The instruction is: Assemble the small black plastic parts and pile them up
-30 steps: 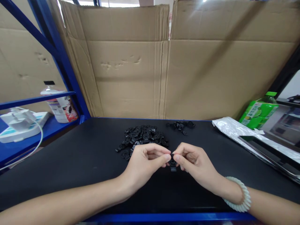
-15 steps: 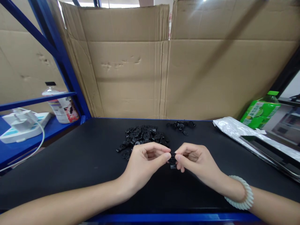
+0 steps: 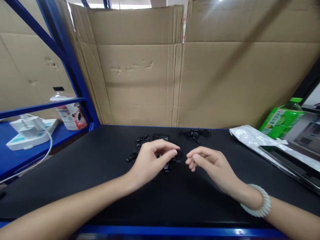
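My left hand pinches a small black plastic part between thumb and index finger, just above the black table. The part is blurred, so its exact shape cannot be told. Behind and below that hand lies a pile of black plastic parts, some of them round with holes; the hand hides much of it. To the right, my right hand hovers apart from the held part, its fingers loosely bent and nothing visible in them. A pale coiled band circles the right wrist.
A smaller group of black parts lies at the back of the black table. At right are a silvery bag, a dark flat device and a green bottle. A power strip and another bottle stand left. Cardboard closes the back.
My right hand has come off the black part and moved slightly up. My left hand has lifted the part a little, up and to the left. The view has shifted slightly.
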The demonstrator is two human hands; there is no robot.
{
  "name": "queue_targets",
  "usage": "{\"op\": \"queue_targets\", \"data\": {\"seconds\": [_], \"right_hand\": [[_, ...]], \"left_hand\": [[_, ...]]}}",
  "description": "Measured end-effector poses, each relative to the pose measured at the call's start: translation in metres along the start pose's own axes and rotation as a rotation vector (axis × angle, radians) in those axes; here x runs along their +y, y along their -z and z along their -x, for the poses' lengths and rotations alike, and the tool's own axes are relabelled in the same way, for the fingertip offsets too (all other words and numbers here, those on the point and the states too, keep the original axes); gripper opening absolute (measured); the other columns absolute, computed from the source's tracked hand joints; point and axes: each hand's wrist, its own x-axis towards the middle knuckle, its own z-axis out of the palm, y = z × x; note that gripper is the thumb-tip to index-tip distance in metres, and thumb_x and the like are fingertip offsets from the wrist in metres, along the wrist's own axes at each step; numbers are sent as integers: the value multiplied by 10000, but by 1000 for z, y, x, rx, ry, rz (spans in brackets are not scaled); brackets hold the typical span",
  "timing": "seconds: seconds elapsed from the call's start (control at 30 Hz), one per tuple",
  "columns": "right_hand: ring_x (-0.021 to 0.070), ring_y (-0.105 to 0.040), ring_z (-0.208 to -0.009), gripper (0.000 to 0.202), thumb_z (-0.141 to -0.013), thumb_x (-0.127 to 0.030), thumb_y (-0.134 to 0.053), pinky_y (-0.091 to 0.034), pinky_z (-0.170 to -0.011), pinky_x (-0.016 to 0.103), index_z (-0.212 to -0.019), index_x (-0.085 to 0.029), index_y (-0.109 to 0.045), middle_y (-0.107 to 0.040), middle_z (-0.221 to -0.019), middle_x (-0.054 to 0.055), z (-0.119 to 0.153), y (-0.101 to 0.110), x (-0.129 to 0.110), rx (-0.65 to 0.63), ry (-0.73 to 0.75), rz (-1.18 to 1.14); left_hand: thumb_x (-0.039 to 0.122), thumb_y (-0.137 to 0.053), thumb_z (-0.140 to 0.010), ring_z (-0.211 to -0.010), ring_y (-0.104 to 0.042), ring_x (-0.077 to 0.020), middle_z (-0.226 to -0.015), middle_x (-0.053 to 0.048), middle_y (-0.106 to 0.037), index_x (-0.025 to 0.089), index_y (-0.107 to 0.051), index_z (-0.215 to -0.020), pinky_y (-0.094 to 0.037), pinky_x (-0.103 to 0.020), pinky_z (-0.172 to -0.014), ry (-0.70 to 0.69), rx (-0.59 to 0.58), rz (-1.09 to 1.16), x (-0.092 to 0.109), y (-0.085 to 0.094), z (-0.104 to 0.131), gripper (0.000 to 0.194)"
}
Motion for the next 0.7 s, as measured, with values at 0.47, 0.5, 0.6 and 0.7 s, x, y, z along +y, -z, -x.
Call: {"op": "queue_targets", "data": {"seconds": [0.47,0.5,0.6,0.7], "right_hand": [[187,-604,-706,202,-804,-355,-593,-488,-644,316,-840,-168,-663,-672,-770,76,-59,105,26,393,109,496],[192,-603,-702,185,-785,-337,-612,-486,-649,324,-837,-169,-671,-674,-767,75,-60,108,28,370,99,548],[190,-581,-668,200,-729,-281,-656,-486,-641,332,-896,-176,-690,-667,-772,62,-61,110,40,266,90,674],[178,-555,-662,359,-721,-240,-641,-489,-624,326,-1076,-188,-654,-654,-872,65,-64,106,53,169,115,746]], "left_hand": [[120,-663,-811,-924,-629,-239,-969,-70,-727,178,-724,-931,-480,-401,-855,-341,96,-607,-46,22,-40,146],[123,-657,-818,-920,-623,-232,-973,-64,-724,182,-720,-930,-475,-398,-855,-363,98,-611,-45,20,-37,142],[140,-638,-842,-886,-618,-208,-969,-51,-722,188,-710,-922,-470,-374,-826,-460,73,-609,-36,11,-24,119],[129,-614,-857,-884,-618,-198,-972,-47,-720,182,-694,-958,-470,-351,-807,-539,-56,-557,-24,-4,-3,140]]}}
